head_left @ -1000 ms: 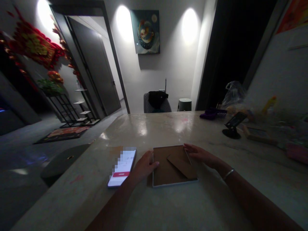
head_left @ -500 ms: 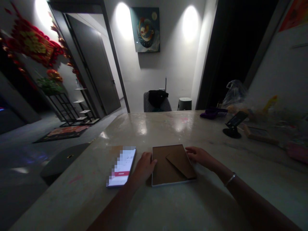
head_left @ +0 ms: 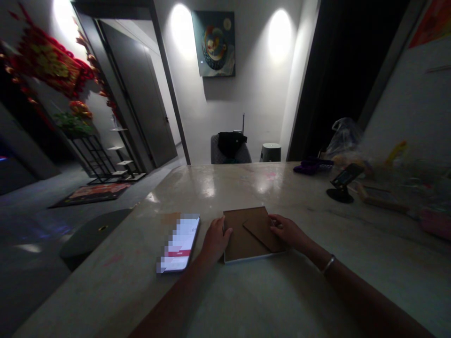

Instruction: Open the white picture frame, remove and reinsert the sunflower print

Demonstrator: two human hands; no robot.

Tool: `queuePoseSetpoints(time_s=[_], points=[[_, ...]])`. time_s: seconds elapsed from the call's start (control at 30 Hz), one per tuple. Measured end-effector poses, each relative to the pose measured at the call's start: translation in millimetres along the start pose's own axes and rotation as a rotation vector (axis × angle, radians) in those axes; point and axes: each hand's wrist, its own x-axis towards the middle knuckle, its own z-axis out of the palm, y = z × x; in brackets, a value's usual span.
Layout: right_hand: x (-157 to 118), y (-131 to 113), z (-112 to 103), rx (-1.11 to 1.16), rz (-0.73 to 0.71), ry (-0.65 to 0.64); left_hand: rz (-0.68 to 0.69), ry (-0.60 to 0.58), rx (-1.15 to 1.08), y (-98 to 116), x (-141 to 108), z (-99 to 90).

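Observation:
A flat brown-backed picture frame (head_left: 243, 234) with a white edge lies on the pale stone counter (head_left: 218, 188), and a triangular kraft easel flap (head_left: 262, 232) lies across its back. My left hand (head_left: 215, 240) grips the frame's left edge. My right hand (head_left: 287, 232) presses on the flap's right side, with its fingers on the frame's back. Just left of my left hand, a smartphone (head_left: 178, 243) lies face up with its screen lit and partly blurred.
Toward the counter's far right are a black phone stand (head_left: 341, 188), a purple item (head_left: 313, 166), a plastic bag (head_left: 344, 137) and a wooden tray-like object (head_left: 382, 199). A chair with a black bag (head_left: 229, 144) stands beyond the counter.
The frame has slid a little away from me, and both hands have moved with it. My right hand has shifted further onto the flap.

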Motion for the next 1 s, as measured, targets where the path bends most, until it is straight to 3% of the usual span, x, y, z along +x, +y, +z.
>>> queuePoseSetpoints(time_s=[0.23, 0.37, 0.53, 0.77, 0.87, 1.0], points=[[4, 5, -6, 0.025, -0.058, 0.145, -0.044, 0.092, -0.168, 4, 3, -14.3], [0, -1, -15, -0.012, -0.236, 0.225, 0.116, 0.180, -0.270, 12, 2, -29.2], [-9, -7, -22, -0.226, -0.385, 0.326, 0.332, 0.194, -0.070, 11, -2, -31.2], [-8, 13, -11, -0.368, -0.327, 0.173, 0.265, -0.061, 0.166, 2, -3, -16.1], [-8, 14, -10, -0.387, -0.291, 0.163, 0.252, -0.059, 0.206, 1, -3, -16.1], [-12, -3, -13, -0.358, -0.282, 0.198, 0.243, -0.003, 0.190, 2, -2, -21.3]])
